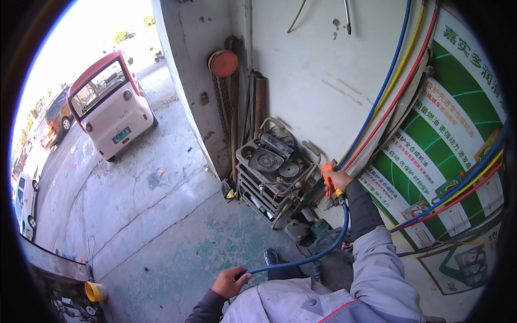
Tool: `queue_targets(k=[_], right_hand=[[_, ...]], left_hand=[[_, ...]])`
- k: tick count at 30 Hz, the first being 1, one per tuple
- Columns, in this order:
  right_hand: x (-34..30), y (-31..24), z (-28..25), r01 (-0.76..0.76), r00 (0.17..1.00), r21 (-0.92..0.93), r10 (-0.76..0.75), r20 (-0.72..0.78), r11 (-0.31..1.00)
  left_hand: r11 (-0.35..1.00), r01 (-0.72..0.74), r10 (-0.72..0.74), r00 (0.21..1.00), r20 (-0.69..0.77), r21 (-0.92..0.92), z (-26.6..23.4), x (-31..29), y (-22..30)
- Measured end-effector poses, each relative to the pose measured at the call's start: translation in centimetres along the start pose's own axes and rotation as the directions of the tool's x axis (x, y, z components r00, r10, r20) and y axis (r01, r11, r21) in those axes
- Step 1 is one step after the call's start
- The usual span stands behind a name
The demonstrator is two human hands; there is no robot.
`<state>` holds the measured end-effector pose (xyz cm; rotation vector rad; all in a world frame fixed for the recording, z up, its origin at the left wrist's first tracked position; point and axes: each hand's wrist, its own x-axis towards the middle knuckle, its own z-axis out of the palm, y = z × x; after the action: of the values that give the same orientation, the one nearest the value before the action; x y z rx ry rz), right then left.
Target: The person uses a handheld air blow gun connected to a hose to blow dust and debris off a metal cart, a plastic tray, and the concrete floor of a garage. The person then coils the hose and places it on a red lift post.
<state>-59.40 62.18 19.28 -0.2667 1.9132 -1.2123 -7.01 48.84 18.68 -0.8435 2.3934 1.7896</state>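
Observation:
My left hand (231, 281) is closed around one end of a thick blue hose (315, 259), low in front of my body. From there the hose curves to the right and up to a yellow fitting (339, 192) just below my right hand (339, 178). That hand, stretched out at the wall, is closed on a bright orange piece (327, 171) whose exact kind I cannot make out. Right above it, blue, yellow and red hoses (388, 94) run up along the wall.
Beside my right hand stands a metal rack (264, 188) loaded with greasy parts. Dark machinery (307, 231) sits on the floor below it. A chain hoist (223, 64) hangs by the doorway. Outside stands a small pink-and-white vehicle (110, 107). A yellow bucket (96, 292) is at the lower left.

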Motion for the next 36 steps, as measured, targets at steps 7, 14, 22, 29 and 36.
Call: queue_targets(k=[7, 14, 22, 29, 36], right_hand=[[1.2, -0.4, 2.6, -0.058, 0.988, -0.033, 0.062, 0.143, 0.998], [2.0, -0.3, 4.4, -0.016, 0.996, 0.002, 0.016, 0.093, 1.0], [0.3, 1.4, 4.8, -0.117, 0.976, 0.037, 0.107, 0.192, 0.992], [-1.0, 3.7, 5.6, -0.113, 0.979, 0.077, 0.097, 0.18, 0.991], [-0.9, 5.4, 6.4, -0.142, 0.972, 0.137, 0.112, 0.208, 0.98]], left_hand=[[0.997, 0.009, -0.018, 0.994, -0.107, -0.081, -0.2, -2.2, -0.8], [0.988, 0.068, -0.091, 0.981, -0.169, -0.14, -0.3, -4.3, -1.6], [0.984, 0.107, -0.125, 0.984, -0.128, -0.14, -0.3, -4.6, -1.4], [0.991, 0.031, -0.052, 0.986, -0.161, -0.131, -1.0, -4.4, -1.8], [0.993, 0.038, -0.058, 0.983, -0.177, -0.114, -1.6, -4.8, -2.1]])
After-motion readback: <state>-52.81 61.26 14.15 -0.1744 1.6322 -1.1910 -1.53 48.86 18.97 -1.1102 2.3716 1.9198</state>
